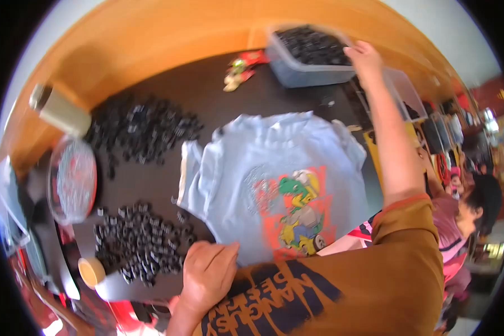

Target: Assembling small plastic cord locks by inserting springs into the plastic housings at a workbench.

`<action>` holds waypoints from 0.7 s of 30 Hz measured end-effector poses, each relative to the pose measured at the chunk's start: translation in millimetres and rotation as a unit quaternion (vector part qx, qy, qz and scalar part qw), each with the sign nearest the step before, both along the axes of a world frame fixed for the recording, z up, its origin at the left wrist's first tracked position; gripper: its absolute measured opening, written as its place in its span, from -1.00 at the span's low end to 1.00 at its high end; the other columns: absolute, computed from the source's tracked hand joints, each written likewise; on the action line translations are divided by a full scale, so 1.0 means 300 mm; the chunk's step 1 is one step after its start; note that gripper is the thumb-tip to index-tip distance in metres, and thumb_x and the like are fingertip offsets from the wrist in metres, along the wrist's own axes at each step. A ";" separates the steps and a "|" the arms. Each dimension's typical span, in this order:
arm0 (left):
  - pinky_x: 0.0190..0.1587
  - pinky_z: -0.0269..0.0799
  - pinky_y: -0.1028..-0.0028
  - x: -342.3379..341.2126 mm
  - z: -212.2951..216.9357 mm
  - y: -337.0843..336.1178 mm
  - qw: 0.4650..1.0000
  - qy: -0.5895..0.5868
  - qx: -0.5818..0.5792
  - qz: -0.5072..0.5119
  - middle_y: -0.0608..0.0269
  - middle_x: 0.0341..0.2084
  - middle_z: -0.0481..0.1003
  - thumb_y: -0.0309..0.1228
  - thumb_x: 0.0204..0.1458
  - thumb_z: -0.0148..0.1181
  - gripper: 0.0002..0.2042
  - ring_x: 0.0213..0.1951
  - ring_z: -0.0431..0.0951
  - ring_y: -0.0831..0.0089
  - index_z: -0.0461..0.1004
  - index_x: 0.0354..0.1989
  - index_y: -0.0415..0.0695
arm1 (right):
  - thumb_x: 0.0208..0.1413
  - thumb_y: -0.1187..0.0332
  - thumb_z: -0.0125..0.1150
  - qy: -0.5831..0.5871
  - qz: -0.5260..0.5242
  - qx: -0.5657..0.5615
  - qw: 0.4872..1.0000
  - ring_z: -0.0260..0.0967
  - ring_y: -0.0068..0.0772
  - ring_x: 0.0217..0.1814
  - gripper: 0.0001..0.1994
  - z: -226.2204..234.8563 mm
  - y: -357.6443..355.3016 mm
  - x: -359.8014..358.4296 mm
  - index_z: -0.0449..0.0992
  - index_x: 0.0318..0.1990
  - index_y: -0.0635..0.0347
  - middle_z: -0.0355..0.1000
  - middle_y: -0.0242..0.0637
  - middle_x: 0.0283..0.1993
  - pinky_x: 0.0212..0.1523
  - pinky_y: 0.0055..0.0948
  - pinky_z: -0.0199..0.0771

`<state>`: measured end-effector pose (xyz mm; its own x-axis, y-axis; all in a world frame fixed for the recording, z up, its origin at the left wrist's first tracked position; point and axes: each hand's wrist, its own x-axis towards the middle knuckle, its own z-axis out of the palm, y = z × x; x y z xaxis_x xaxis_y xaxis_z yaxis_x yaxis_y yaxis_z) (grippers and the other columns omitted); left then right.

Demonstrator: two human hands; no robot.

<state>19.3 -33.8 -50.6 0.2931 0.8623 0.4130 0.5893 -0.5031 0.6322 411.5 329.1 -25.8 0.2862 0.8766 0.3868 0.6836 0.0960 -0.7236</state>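
Observation:
My right hand (366,60) reaches to the far right, fingers closed at the right rim of a clear plastic tub (305,75) heaped with small black pieces (313,45). Close to my body, my left hand (210,270) is curled beside the bottom edge of a light blue T-shirt (229,185). Whatever its fingers may hold is hidden. The T-shirt lies spread on the dark table and carries a cartoon print (302,207). A small heap of silvery bits (259,189) rests on its chest.
Left of the T-shirt lie a far pile of black pieces (143,126) and a nearer pile (143,241). An oval clear container (75,179) of silvery bits, a beige cylinder (61,112) and a yellow round lid (91,272) line the left side. A red wrapper (243,68) lies near the tub. Another person (459,218) sits at right.

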 end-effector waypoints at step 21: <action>-0.13 0.25 0.34 -0.107 -0.039 0.094 0.949 0.216 -0.034 0.228 0.27 -0.37 0.42 -0.48 -0.14 0.24 -0.74 -0.30 0.43 0.31 0.51 -0.21 -0.16 | 0.05 0.56 0.17 0.305 0.536 -0.354 0.704 0.48 -0.31 -0.14 -0.79 -0.048 -1.021 -0.691 0.51 -0.13 0.33 0.51 -0.15 -0.17 -0.13 -0.45 0.42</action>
